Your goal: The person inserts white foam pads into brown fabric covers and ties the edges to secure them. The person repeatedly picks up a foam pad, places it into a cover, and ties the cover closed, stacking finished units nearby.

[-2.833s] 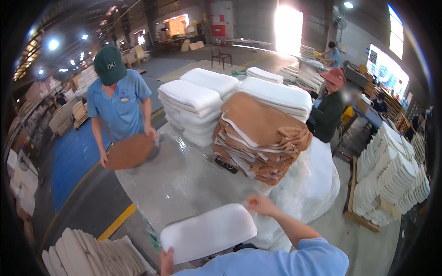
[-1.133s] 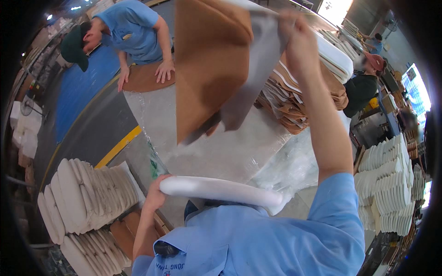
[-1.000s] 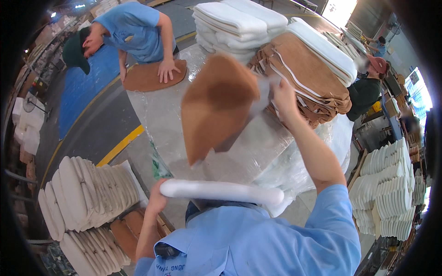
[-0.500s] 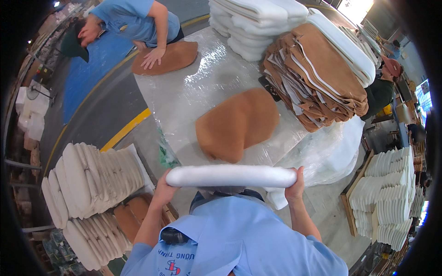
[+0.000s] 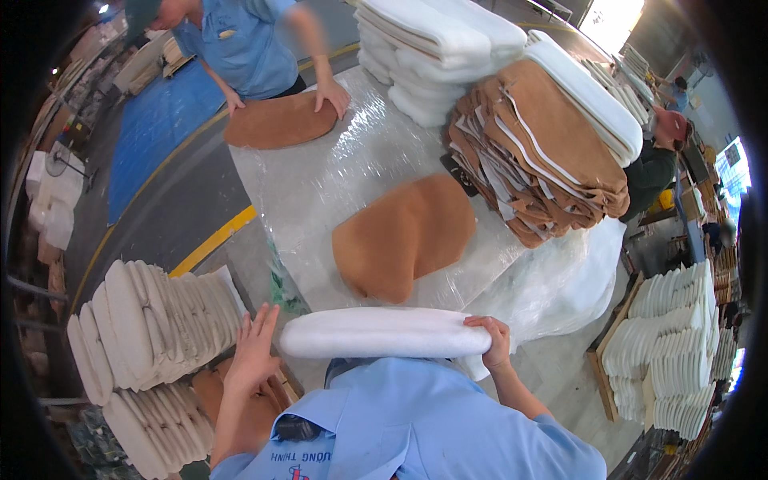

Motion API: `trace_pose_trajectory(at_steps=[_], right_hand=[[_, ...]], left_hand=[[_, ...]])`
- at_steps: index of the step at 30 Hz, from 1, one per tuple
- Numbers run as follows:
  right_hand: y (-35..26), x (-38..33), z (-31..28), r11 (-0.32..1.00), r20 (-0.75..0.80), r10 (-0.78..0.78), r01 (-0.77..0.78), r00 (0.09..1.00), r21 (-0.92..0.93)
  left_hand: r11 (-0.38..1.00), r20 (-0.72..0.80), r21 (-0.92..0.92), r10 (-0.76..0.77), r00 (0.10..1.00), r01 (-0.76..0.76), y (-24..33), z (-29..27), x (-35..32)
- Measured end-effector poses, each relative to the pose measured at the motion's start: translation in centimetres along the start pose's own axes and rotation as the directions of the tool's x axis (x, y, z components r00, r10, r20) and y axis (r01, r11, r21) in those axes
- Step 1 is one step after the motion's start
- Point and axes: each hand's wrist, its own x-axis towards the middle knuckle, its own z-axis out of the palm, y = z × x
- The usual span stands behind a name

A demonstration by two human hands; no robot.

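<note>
Beyond the white cushion point(image 5: 384, 334), a brown cover point(image 5: 404, 237) lies flat.

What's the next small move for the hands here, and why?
Probably bring the left hand back onto the near end of the white foam pad. Only the right hand has a grip on it, at the far end, while the left is open beside it. The tan cover lies flat on the plastic-wrapped table just ahead, so a two-handed hold looks needed first.

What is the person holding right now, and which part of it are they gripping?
A white foam pad. The right hand grips its right end; the left hand, fingers open, rests flat by its left end.
</note>
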Motion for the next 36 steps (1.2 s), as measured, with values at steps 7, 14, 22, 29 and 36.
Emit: trace_pose_trajectory(at_steps=[7, 14, 22, 29, 36], right_hand=[[-6.1, 8.8, 1.8, 0.829, 0.447, 0.227, 0.07, 0.865, -0.555], [-8.1, 26.6, 18.2, 0.279, 0.764, -0.075, 0.75, 0.64, -0.6], [-6.5, 30.2, 27.1, -0.127, 0.658, 0.445, 0.771, 0.607, -0.624], [-17.9, 26.2, 22.0, 0.282, 0.904, 0.154, 0.859, 0.4, -0.428], [-29.5, 15.5, 17.0, 0.469, 0.8, -0.437, 0.863, 0.411, -0.187]], left_hand=[[0.948, -0.116, 0.03, 0.318, 0.941, -0.317, 5.0, 4.4, 0.2], [0.926, -0.069, 0.186, 0.346, 0.936, -0.329, 4.9, 4.7, 2.1], [0.945, -0.045, 0.111, 0.315, 0.948, -0.309, 5.0, 4.8, 0.2], [0.7, 0.032, -0.7, 0.23, 0.973, -0.143, 3.1, 1.9, 4.3], [0.498, -0.106, -0.861, 0.013, 0.994, -0.099, 6.5, -3.0, 13.6]])
